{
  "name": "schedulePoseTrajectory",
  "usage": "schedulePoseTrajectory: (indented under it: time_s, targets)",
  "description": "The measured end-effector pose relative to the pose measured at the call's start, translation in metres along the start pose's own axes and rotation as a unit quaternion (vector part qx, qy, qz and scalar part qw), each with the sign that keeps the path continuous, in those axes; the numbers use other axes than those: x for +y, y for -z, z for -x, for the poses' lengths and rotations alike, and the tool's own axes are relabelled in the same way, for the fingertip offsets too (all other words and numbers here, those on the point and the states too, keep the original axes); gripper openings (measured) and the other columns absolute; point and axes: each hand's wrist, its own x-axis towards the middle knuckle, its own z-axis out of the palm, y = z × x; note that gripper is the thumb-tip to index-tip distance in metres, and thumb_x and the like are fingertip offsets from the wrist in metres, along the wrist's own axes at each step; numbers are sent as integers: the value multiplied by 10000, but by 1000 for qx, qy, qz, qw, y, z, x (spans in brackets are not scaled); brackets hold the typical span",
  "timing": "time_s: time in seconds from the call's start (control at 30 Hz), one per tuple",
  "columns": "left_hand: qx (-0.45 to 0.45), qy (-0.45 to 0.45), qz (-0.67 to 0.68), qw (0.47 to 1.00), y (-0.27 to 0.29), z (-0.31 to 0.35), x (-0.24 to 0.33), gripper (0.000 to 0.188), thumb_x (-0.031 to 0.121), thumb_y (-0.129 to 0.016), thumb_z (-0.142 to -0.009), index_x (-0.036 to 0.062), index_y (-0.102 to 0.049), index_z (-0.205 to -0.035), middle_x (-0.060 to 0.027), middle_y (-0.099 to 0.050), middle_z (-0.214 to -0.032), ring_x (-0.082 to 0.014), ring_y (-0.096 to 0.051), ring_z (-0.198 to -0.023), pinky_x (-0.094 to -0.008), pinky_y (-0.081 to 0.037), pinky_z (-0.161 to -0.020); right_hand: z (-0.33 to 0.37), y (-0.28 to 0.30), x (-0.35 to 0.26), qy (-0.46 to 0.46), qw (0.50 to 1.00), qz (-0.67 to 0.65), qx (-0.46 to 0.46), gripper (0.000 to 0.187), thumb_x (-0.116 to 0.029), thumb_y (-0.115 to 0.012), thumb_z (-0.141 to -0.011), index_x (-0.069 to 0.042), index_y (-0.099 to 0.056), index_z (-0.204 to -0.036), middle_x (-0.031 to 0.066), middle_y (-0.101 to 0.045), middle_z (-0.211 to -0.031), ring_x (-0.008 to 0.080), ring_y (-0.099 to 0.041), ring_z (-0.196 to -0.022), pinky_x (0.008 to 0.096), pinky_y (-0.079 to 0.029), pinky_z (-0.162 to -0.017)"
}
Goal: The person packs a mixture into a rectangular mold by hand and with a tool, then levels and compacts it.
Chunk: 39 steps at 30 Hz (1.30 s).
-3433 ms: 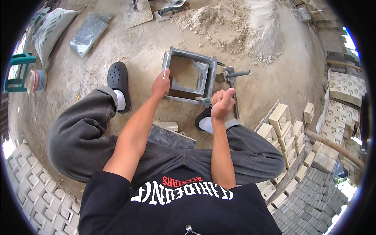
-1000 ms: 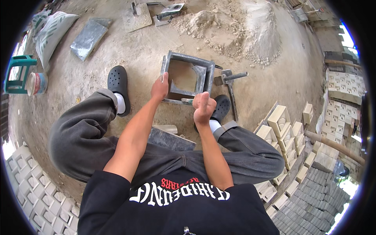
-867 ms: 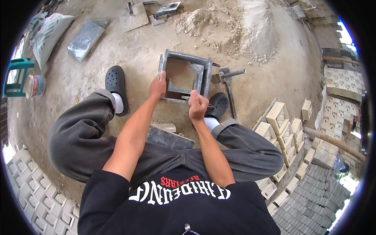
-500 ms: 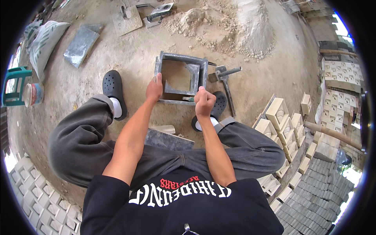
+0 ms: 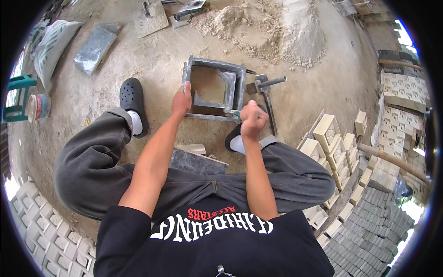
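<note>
A grey metal box mould [image 5: 217, 63] rests on the ground between my feet, with a smaller angular piece [image 5: 213, 107] inside it. My left hand [image 5: 182, 99] grips the mould's left wall, thumb on top. In a closed fist, my right hand [image 5: 254, 121] holds a small brush [image 5: 234, 112] with a greenish handle. The brush reaches into the gap at the mould's near right corner, and most of its handle is hidden in my fist. Just right of the mould lies a hammer-like metal tool [image 5: 264, 87].
Beyond the mould are a pale powder heap [image 5: 302, 34] and trowels [image 5: 152, 21]. Farther left lie a flat metal plate [image 5: 96, 48], a sack [image 5: 54, 51] and a bucket [image 5: 39, 107]. Cast blocks [image 5: 337, 159] stand stacked at right. A dark slab [image 5: 198, 161] lies near my lap.
My right hand has moved right, drawing the brush along the mould's near side toward the right corner. My left hand keeps its hold on the left wall.
</note>
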Motion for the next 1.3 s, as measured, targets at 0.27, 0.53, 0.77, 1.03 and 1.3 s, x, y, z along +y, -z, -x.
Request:
schedulePoseTrajectory:
  time_s: [0.27,0.53,0.77,1.03,1.3]
  targets:
    - [5,-12,3,1000,2,2,4,725,636,-242,-915,54,-593,-1169,-249,-608,-1109,-424,-546,-1076,-464,-416,-919,-6,-3,-8,-65,998,-21,10,459,-124,-499,-914,-43,-365,-483,-24,-365,-457,59,-307,-445,271,-210,-444]
    - [-13,3,3,1000,3,3,4,727,643,-241,-910,64,-591,-1177,-245,-604,-1123,-420,-542,-1087,-466,-411,-926,-5,-6,-2,-73,996,39,16,482,-117,-468,-941,-79,-303,-490,-37,-315,-466,61,-255,-414,269,-197,-422]
    - [-20,3,0,1000,1,1,5,725,637,-234,-916,63,-589,-1180,-241,-606,-1124,-417,-541,-1091,-467,-413,-925,-2,-9,18,-70,992,101,11,491,-128,-469,-946,-86,-303,-485,-37,-316,-462,53,-268,-417,262,-191,-421]
    - [-6,-3,7,1000,1,6,12,724,632,-234,-919,59,-586,-1186,-241,-600,-1136,-407,-538,-1104,-463,-408,-934,0,-2,24,-72,995,68,5,500,-130,-474,-943,-93,-290,-479,-42,-305,-457,52,-233,-401,260,-175,-410]
    - [-15,9,-6,1000,4,4,7,727,639,-238,-915,62,-586,-1191,-233,-600,-1148,-405,-537,-1109,-461,-408,-937,4,-6,6,-37,999,4,23,500,-127,-467,-944,-99,-288,-478,-37,-292,-456,61,-244,-403,267,-177,-405]
